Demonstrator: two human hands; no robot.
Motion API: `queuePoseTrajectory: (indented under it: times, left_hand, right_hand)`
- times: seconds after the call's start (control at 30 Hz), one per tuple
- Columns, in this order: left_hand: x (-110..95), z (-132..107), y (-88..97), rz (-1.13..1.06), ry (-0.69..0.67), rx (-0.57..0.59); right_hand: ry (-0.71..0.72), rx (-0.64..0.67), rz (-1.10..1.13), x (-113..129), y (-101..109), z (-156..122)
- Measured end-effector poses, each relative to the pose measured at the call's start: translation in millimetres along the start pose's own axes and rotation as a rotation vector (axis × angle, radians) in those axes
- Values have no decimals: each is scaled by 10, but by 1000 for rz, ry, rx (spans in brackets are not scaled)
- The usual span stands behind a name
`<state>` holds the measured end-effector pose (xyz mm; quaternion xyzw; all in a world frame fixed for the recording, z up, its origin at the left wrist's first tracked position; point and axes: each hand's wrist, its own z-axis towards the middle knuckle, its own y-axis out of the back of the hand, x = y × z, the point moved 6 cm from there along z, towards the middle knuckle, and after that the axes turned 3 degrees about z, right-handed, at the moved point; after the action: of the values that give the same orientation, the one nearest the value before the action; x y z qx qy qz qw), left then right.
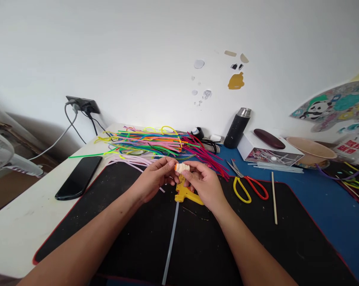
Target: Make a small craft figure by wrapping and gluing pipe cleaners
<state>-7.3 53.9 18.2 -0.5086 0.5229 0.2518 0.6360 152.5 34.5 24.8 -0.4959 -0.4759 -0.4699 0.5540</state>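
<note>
Between the fingertips of both hands is a small cream-coloured wound roll (183, 168) with a bit of orange at its left end. My left hand (160, 176) pinches it from the left, and my right hand (203, 182) grips it from the right with thumb and fingers. Just under the hands lies a yellow glue gun (182, 194), partly covered by my right hand. A long translucent glue stick (171, 244) sticks out of its back toward me. What the roll is made of is too small to tell.
Behind the hands is a pile of coloured pipe cleaners (149, 141). Scissors (242, 182) and a wooden stick (274, 198) lie right on the black mat (132, 246). A phone (80, 176) is left; a black flask (237, 129) and white box (269, 149) stand at the back right.
</note>
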Motion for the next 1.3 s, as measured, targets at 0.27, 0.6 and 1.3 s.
queuePoseTrajectory:
  times: [0.27,0.6,1.3]
  left_hand:
    - [9,-2,2,37,8,-13]
    - [48,-1,19,12,56,5]
    - [19,-7,-14,24,2,3]
  right_hand:
    - [39,9,-37,4,-30,-22]
    - [45,3,-61,27,-8,-10]
    - [-16,22,44,-34,32,25]
